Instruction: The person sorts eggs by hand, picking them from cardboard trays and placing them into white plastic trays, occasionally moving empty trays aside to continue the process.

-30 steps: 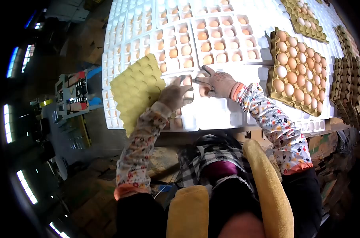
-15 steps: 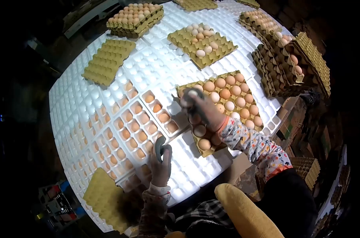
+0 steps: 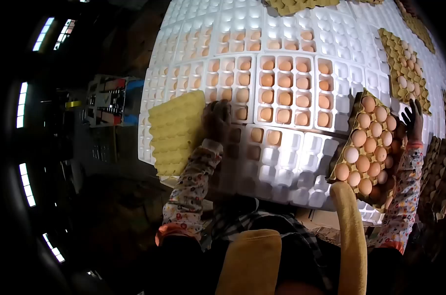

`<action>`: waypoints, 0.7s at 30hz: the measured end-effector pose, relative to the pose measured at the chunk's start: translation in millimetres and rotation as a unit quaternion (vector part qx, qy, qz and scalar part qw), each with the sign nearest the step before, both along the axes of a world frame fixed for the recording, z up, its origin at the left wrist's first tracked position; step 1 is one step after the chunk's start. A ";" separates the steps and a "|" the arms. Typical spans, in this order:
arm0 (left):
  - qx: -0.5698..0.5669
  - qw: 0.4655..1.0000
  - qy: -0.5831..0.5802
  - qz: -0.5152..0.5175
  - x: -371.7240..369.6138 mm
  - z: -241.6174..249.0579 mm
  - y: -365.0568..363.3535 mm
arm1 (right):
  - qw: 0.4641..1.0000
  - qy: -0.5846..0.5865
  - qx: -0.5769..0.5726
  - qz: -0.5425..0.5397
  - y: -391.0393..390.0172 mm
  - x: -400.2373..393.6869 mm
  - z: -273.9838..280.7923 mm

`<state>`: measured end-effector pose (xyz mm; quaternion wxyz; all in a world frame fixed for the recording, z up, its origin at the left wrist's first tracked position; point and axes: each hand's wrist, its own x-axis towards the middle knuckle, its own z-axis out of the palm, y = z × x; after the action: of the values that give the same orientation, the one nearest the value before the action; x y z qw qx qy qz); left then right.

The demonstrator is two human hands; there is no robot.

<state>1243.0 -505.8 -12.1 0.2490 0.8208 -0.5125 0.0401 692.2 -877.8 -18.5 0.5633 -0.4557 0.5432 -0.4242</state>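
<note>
My left hand (image 3: 217, 119), in a dark-fingered glove, is low over the white moulded trays with its fingers curled down. It is right beside the edge of an upturned yellow-brown pulp egg tray (image 3: 176, 132); what is under its fingers is hidden. Brown eggs (image 3: 284, 98) sit in the cells of the white trays (image 3: 341, 105) in front of me. On the right, my right hand (image 3: 413, 120) is open, fingers spread, by the far right side of a pulp tray full of eggs (image 3: 370, 145). That hand and its sleeve overlap the tray's right edge.
A partly filled pulp tray (image 3: 404, 69) lies beyond my right hand. Another pulp tray (image 3: 301, 5) shows at the far edge of view. Stacked trays (image 3: 436, 172) stand at the right. A yellow padded strip (image 3: 350, 236) rises near my body.
My view has swung left, so the table appears shifted right. My right hand has left the top of the egg tray for its right side, fingers spread. My left hand has moved left, beside the upturned tray.
</note>
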 end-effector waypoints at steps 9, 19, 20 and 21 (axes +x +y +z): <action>0.056 0.991 -0.122 0.004 -2.1 19.7 55.9 | 0.842 0.406 -0.327 0.137 277.1 142.3 88.2; 0.082 0.978 -0.187 -0.029 46.1 58.1 127.5 | 0.894 0.341 -0.252 0.143 448.0 220.3 103.5; 0.069 0.972 -0.222 -0.021 58.2 68.9 117.7 | 0.902 0.338 -0.233 0.136 457.8 221.0 102.0; 0.103 0.966 -0.238 0.010 65.1 82.2 109.5 | 0.917 0.313 -0.217 0.122 467.7 220.8 99.6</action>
<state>1308.1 -396.3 70.2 0.0333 0.8139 -0.5500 0.1840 913.1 -410.1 81.1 0.2992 -0.7387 0.5268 -0.2955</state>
